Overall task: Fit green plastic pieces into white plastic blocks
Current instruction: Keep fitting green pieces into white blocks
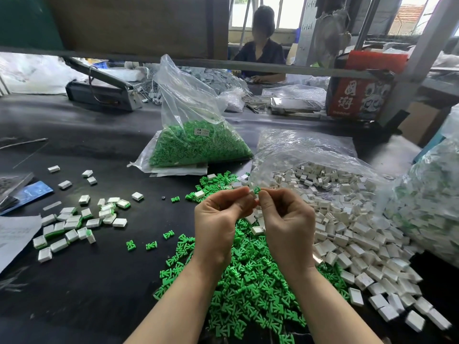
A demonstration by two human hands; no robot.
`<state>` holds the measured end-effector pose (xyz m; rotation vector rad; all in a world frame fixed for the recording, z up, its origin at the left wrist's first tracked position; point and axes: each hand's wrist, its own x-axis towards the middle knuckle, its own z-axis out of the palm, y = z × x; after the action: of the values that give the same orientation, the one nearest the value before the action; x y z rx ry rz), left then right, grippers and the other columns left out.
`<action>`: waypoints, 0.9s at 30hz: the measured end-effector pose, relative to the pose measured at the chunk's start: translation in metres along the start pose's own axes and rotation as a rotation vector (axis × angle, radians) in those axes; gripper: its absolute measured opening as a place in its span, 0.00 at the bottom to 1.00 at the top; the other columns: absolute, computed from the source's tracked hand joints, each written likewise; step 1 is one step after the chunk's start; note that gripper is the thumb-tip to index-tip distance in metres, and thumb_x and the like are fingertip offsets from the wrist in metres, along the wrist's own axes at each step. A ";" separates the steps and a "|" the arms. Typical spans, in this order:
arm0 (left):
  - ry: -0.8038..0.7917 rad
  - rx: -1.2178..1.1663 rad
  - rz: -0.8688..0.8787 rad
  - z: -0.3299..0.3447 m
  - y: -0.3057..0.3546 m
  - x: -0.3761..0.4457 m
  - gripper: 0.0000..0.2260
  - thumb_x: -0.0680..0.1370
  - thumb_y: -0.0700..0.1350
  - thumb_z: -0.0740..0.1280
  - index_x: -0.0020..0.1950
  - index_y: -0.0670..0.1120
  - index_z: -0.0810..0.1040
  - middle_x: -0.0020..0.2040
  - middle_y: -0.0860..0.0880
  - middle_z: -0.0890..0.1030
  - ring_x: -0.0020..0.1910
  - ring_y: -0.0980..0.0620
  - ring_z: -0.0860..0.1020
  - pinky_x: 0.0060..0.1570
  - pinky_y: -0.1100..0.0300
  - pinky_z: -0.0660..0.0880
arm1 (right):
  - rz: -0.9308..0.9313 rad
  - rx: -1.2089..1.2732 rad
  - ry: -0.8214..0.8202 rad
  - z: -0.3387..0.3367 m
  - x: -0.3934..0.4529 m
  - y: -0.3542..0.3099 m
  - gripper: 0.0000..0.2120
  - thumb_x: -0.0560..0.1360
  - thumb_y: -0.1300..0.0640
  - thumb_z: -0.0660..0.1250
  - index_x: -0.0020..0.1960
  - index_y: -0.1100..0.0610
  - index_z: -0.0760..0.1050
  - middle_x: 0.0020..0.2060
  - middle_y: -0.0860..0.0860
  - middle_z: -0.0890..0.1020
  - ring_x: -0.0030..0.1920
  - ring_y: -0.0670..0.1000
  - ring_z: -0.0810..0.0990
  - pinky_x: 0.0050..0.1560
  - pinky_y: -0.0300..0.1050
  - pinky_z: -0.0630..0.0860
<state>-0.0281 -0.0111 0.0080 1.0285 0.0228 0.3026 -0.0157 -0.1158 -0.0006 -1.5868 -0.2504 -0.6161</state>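
My left hand [218,217] and my right hand [285,219] are raised together above the heaps. Their fingertips meet at a small white block [252,192] with a green piece [257,189] at its end. The left fingers pinch the white block; the right fingers pinch the green piece. Below my wrists lies a heap of loose green pieces [250,281]. A heap of white blocks [347,232] spills from a clear bag on the right. Fitted blocks with green showing [74,224] lie scattered at the left.
A clear bag of green pieces [196,142] stands behind the heaps on the black table [99,281]. A bag of finished parts [427,194] is at the right edge. Papers lie at the left edge. Another person sits across the table, behind a red box [357,95].
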 end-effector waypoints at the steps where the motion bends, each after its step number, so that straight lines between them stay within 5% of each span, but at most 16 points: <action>1: -0.006 0.002 0.002 0.000 0.000 0.000 0.07 0.64 0.38 0.73 0.39 0.47 0.87 0.39 0.44 0.86 0.39 0.49 0.85 0.40 0.63 0.79 | 0.001 0.007 -0.012 -0.001 0.001 0.000 0.03 0.75 0.65 0.71 0.42 0.60 0.81 0.33 0.52 0.83 0.34 0.53 0.82 0.36 0.49 0.81; 10: -0.045 0.098 0.067 -0.006 0.003 0.002 0.08 0.68 0.32 0.73 0.39 0.45 0.86 0.38 0.43 0.86 0.38 0.50 0.85 0.40 0.64 0.79 | -0.026 -0.043 -0.104 -0.007 0.003 -0.001 0.03 0.75 0.64 0.71 0.43 0.59 0.81 0.34 0.51 0.83 0.35 0.52 0.82 0.37 0.52 0.81; 16: -0.145 0.217 0.135 -0.010 0.003 0.006 0.09 0.73 0.30 0.71 0.44 0.43 0.84 0.39 0.46 0.85 0.39 0.54 0.84 0.42 0.66 0.78 | -0.164 -0.356 -0.295 -0.014 0.008 0.002 0.08 0.79 0.60 0.65 0.42 0.53 0.72 0.27 0.44 0.73 0.26 0.42 0.71 0.26 0.32 0.62; 21: -0.243 0.297 0.075 -0.015 0.002 0.009 0.07 0.75 0.39 0.72 0.52 0.42 0.80 0.40 0.48 0.81 0.40 0.55 0.80 0.42 0.65 0.76 | -0.091 -0.294 -0.344 -0.017 0.008 0.000 0.11 0.80 0.57 0.61 0.38 0.54 0.70 0.25 0.45 0.71 0.25 0.43 0.66 0.26 0.37 0.60; 25: -0.375 0.506 0.065 -0.012 -0.004 0.007 0.07 0.78 0.48 0.61 0.43 0.49 0.75 0.34 0.57 0.74 0.34 0.59 0.71 0.37 0.67 0.69 | 0.012 -0.199 -0.324 -0.012 0.006 -0.004 0.12 0.76 0.54 0.59 0.35 0.55 0.69 0.26 0.44 0.72 0.28 0.42 0.67 0.29 0.43 0.63; 27: -0.400 0.564 0.081 -0.011 -0.008 0.005 0.11 0.80 0.48 0.57 0.44 0.55 0.78 0.37 0.61 0.78 0.39 0.62 0.75 0.44 0.67 0.72 | 0.018 -0.226 -0.340 -0.011 0.007 -0.003 0.13 0.76 0.53 0.57 0.35 0.55 0.68 0.26 0.44 0.72 0.29 0.43 0.67 0.31 0.46 0.64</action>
<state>-0.0231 -0.0045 -0.0039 1.6391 -0.3103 0.1592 -0.0144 -0.1279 0.0059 -1.9094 -0.4304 -0.3668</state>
